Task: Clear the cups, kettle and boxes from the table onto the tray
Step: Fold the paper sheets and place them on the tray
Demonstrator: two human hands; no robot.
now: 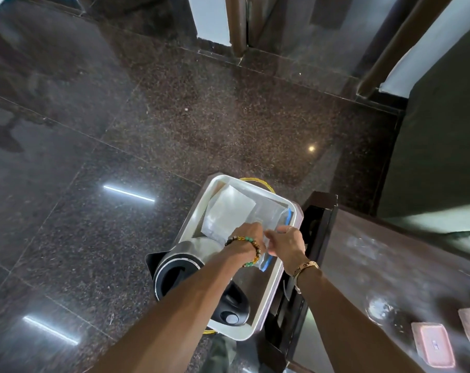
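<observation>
A white tray (pixel 287 267) with gold handles sits low, beside the dark wooden table (pixel 363 251). On the tray lies a steel kettle (pixel 185 259) with a black lid and handle, tipped on its side. Further back on the tray rests a frosted clear box (pixel 228 208). Next to it is a clear box with a blue-edged lid (pixel 274 214). My left hand (pixel 248 234) and my right hand (pixel 283 242) both grip this blue-edged box over the tray. On the table stand an upturned glass cup (pixel 382 308) and two pink boxes (pixel 433 344).
Polished dark granite floor (pixel 147 130) spreads to the left and ahead. A dark panel (pixel 444 130) rises at the right, behind the table. Brown door frames (pixel 236 22) stand at the back.
</observation>
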